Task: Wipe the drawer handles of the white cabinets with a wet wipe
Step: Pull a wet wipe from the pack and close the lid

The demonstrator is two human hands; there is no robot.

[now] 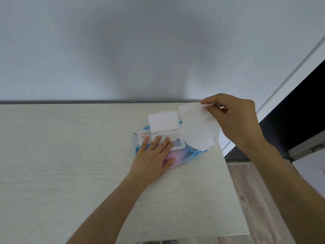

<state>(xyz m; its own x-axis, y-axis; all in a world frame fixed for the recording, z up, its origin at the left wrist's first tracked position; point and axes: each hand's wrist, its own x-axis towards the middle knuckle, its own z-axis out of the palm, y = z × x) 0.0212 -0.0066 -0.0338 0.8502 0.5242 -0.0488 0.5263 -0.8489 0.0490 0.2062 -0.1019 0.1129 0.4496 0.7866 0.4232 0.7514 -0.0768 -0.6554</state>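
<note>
Pale wooden tabletop (70, 155): wipe pack (177, 155) is pressed flat by the left hand (151, 161); wet wipe (197, 131) is pinched, hanging, by the right hand (233, 120); no handles visible.

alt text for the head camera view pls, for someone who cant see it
The right hand pinches a white wet wipe, held up beside a blue wipe pack that the left hand presses flat on a pale wood-grain tabletop. The pack's white flip lid stands open.
</note>
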